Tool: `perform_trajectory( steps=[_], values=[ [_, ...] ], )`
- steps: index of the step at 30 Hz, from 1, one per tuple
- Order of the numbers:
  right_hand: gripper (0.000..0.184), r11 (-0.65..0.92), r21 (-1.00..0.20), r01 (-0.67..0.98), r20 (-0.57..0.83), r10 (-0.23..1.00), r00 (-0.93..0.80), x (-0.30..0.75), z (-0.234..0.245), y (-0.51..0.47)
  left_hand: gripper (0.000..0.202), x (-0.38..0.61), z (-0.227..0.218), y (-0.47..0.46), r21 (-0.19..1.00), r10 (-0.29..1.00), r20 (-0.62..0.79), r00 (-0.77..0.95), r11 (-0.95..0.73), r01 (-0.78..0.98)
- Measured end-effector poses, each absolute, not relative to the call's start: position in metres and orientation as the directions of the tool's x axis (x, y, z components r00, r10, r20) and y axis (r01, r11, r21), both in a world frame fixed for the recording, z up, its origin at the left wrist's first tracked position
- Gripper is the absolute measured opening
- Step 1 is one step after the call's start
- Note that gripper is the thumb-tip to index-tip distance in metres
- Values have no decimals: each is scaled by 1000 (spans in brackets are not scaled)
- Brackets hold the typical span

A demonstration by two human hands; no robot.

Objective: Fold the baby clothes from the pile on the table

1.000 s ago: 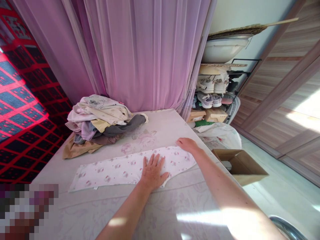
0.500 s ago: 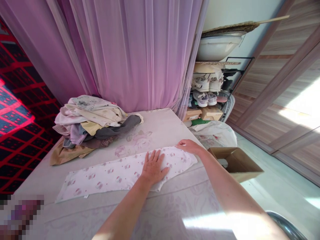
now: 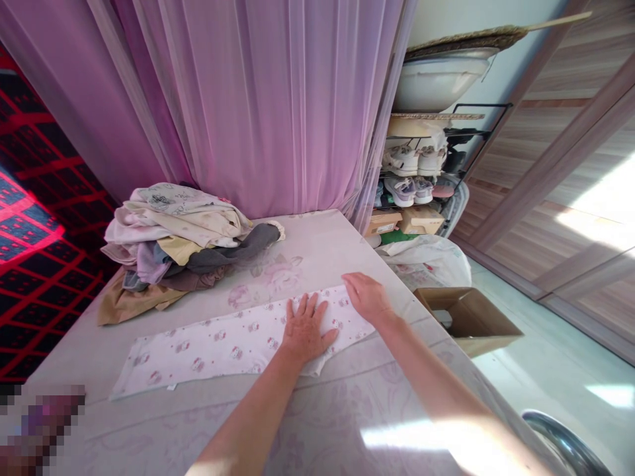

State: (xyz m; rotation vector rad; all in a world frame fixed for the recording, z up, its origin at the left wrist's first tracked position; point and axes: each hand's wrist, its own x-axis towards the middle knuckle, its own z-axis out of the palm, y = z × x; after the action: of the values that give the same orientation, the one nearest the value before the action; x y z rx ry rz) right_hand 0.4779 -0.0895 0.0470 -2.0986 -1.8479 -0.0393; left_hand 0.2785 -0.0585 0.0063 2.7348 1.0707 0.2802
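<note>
A long, narrow white garment (image 3: 208, 347) with a small pink print lies flat across the table (image 3: 317, 258). My left hand (image 3: 303, 330) rests flat on it near its right end, fingers spread. My right hand (image 3: 366, 295) lies palm down on the garment's right end, fingers stretched toward the far edge. Neither hand grips anything.
A pile of crumpled clothes (image 3: 178, 238) sits at the table's back left, before a pink curtain (image 3: 258, 99). To the right stand a shoe rack (image 3: 417, 172), a white bag (image 3: 426, 258) and an open cardboard box (image 3: 471, 317) on the floor. A metal bowl's rim (image 3: 570, 443) shows at the lower right.
My right hand has slid left along the garment's right end, pressing it flat. My left hand has stayed in place.
</note>
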Motion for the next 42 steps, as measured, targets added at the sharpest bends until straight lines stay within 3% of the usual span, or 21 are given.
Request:
perform_trajectory(
  steps=[3,8,16,24,30,37,42],
  values=[
    [42,65,-172,983,151,988,-39,468,27,-99,67,278,10,-60,237,692,72,718,-711,662],
    [50,-63,-10,998,107,992,64,469,3,-105,69,278,17,-60,240,699,-10,715,-692,680],
    [52,-54,3,999,119,992,53,472,0,-104,74,259,21,-55,243,682,-51,730,-700,671],
    [53,-88,36,995,51,995,86,473,2,-102,62,116,19,-37,67,846,-13,534,-532,844],
    [53,-154,-11,988,32,988,154,424,23,-95,63,82,19,-34,7,897,-19,441,-441,897],
    [56,120,-224,967,-77,987,-141,303,26,-79,65,88,21,-36,22,899,-32,436,-436,900],
    [56,9,-180,984,-134,990,-34,330,21,-81,65,85,21,-36,46,898,-39,438,-437,898]
  ],
)
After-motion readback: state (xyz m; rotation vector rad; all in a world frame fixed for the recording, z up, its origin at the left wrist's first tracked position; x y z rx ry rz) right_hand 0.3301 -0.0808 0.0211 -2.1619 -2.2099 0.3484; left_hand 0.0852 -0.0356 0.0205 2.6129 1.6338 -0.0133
